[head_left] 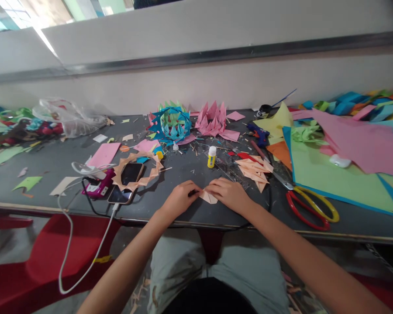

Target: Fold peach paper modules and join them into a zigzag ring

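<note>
A small folded piece of peach paper (pixel 208 197) lies on the dark counter (pixel 183 172) near its front edge, pinched from both sides. The left hand (pixel 180 197) grips its left corner with curled fingers, and the right hand (pixel 226 193) presses down on its right part, fingertips on the paper. Just behind the right hand sits a pile of folded peach pieces (pixel 253 170), and a small yellow glue bottle (pixel 211 157) stands upright between the hands and the back of the counter. To the left, a ring of linked peach pieces (pixel 136 169) lies around a phone (pixel 126 188) with a white cable (pixel 81 257) hanging off the edge. To the right lie red and yellow scissors (pixel 311 209) beside a green sheet (pixel 337 179). Further back stand a blue paper crown (pixel 170 124) and a pink folded shape (pixel 213 120).
</note>
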Tool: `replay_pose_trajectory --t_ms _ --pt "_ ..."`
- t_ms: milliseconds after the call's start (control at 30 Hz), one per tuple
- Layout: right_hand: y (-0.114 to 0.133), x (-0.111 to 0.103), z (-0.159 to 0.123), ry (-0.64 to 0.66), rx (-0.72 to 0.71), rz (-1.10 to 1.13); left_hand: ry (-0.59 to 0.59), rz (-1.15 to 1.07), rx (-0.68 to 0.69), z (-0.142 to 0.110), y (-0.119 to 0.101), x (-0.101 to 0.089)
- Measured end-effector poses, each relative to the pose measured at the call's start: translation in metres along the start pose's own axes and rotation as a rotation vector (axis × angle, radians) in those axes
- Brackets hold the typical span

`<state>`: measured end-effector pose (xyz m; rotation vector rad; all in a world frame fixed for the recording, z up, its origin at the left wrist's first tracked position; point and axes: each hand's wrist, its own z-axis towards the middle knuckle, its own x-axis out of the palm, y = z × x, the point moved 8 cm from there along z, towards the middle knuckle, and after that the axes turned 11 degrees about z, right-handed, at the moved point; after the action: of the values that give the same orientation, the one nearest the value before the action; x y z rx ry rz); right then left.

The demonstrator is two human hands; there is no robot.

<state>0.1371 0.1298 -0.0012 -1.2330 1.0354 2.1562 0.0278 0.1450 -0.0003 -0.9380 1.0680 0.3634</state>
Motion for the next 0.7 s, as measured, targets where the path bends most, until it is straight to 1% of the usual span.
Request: replay_pose_trajectory --t_ms 133,267,367,533,700 --pt "-0.002 0.001 -0.001 0.001 -0.009 0.046 -0.003 -0.009 -0.03 -0.003 0.001 0.0" --pt "-0.003 0.001 -0.001 -0.003 -0.011 0.074 0.005 -0.016 -0.014 -0.004 0.002 0.001" --pt "-0.003 0.001 -0.001 -0.009 -0.02 0.083 0.018 0.019 0.022 -0.005 0.001 0.001" --pt "-0.003 0.003 -0.001 0.019 -0.023 0.087 0.036 0.132 0.107 -0.006 -0.006 0.0" --pt "-0.004 0.003 0.0 0.041 0.017 0.055 0.061 0.341 0.16 -0.013 -0.011 -0.002"
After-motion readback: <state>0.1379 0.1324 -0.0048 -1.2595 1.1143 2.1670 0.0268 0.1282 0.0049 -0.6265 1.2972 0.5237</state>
